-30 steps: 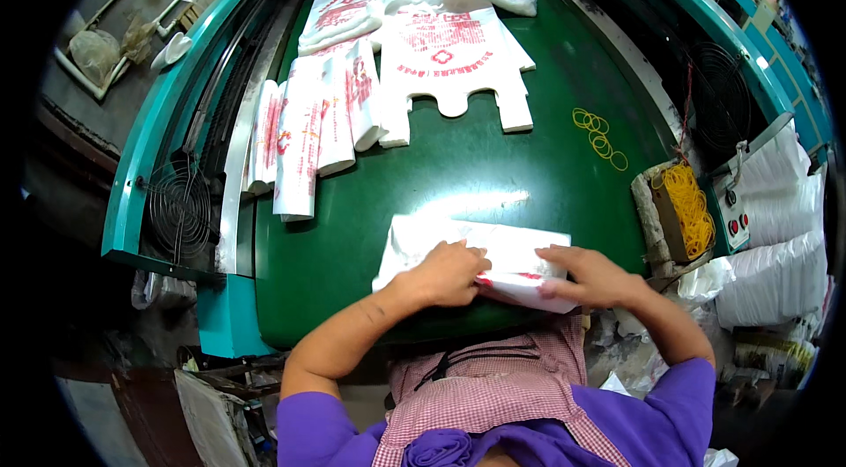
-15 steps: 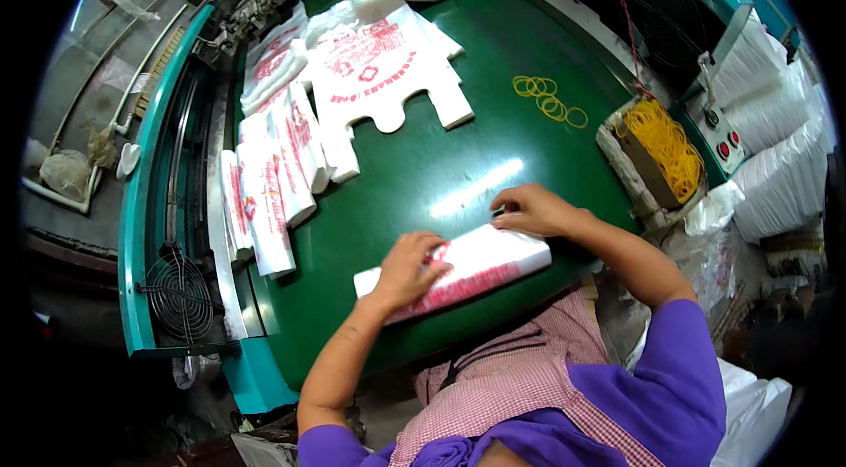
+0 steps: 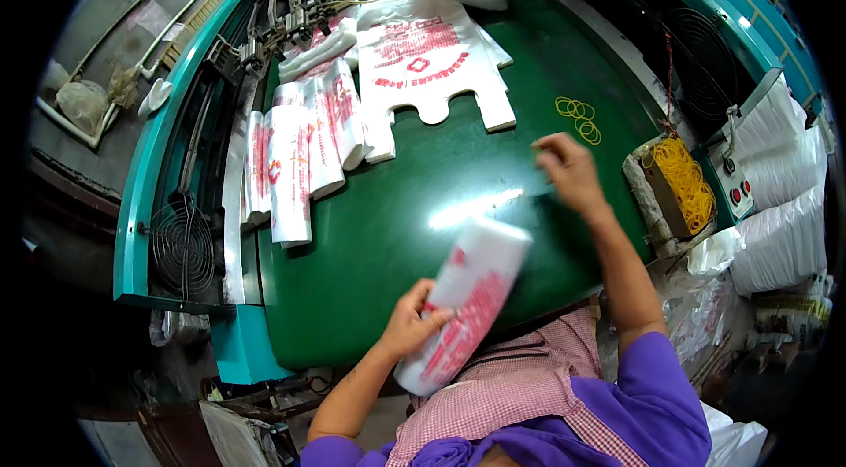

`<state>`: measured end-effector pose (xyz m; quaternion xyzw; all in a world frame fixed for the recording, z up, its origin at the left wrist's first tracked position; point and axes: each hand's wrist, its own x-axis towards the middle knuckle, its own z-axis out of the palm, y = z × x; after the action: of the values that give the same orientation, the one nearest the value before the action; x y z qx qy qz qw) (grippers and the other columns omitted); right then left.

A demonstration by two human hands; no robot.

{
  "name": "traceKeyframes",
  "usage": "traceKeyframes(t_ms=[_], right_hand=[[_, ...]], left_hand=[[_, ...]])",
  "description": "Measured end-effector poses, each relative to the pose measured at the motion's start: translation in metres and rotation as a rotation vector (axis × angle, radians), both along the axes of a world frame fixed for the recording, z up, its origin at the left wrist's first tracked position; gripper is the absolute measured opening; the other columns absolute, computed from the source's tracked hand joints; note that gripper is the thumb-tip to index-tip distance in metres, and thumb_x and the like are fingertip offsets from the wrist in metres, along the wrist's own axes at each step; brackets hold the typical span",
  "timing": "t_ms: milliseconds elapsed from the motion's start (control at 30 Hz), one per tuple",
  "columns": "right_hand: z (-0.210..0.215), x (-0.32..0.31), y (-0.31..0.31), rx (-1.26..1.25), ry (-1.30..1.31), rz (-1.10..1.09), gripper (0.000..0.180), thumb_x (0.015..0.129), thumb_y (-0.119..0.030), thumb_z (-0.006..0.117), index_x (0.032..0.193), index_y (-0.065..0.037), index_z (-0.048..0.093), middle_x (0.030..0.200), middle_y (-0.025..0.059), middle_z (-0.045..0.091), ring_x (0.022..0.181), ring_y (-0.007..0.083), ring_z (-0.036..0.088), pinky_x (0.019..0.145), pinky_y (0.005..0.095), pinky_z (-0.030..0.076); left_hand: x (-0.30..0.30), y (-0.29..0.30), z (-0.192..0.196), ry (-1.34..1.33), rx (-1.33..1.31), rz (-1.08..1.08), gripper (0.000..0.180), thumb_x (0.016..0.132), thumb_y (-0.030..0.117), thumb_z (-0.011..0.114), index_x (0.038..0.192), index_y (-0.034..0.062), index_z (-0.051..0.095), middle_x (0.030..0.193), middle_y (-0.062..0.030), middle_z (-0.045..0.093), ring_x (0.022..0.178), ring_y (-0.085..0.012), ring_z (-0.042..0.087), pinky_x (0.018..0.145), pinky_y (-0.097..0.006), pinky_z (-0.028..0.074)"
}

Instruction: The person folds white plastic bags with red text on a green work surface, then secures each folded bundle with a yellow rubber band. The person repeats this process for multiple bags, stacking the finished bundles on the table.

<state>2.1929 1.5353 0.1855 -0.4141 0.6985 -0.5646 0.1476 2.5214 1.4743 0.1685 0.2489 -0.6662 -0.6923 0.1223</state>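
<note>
In my left hand (image 3: 412, 323) is a rolled bundle of white plastic bags (image 3: 480, 286) with red print, gripped by its left side. The roll is tilted, its upper end over the green table and its lower end against my apron. My right hand (image 3: 571, 172) is off the roll, raised above the table with loosely bent fingers and a gap between thumb and forefinger; nothing shows in it, though it is slightly blurred. Just beyond it lie several loose yellow rubber bands (image 3: 579, 118).
Finished bag rolls (image 3: 289, 172) lie at the left of the green table (image 3: 370, 291). A flat stack of T-shirt bags (image 3: 432, 62) lies at the far side, below metal machine parts (image 3: 304, 22). A box of yellow rubber bands (image 3: 683, 185) stands at the right edge, beside a switch panel (image 3: 738, 189).
The roll has gone from lying flat under both hands to being lifted and tilted in my left hand. My right hand has let go and moved up and right, toward the loose rubber bands.
</note>
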Motion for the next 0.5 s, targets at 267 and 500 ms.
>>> traceKeyframes(t_ms=[267,500], right_hand=[[0.023,0.121,-0.009,-0.211,-0.564,0.428,0.03,0.083,-0.005,0.061,0.113,-0.003,0.058,0.103,0.0135,0.065,0.094,0.0249,0.063,0.084,0.0345,0.05],[0.033,0.07,0.011,-0.509,-1.277,0.702,0.05,0.09,-0.001,0.046,0.138,-0.006,0.032,0.132,0.0313,0.041,0.078,0.0215,0.066,0.045,0.021,0.045]], left_hand=[[-0.041,-0.019,0.012,0.538,0.555,0.234,0.047,0.089,0.012,0.062,0.131,0.0031,0.042,0.123,-0.0111,0.057,0.11,-0.0203,0.058,0.096,-0.034,0.047],[-0.014,-0.031,-0.012,0.479,0.718,0.049,0.052,0.083,0.01,0.068,0.13,0.0029,0.047,0.118,-0.0112,0.06,0.106,-0.0196,0.06,0.095,-0.034,0.047]])
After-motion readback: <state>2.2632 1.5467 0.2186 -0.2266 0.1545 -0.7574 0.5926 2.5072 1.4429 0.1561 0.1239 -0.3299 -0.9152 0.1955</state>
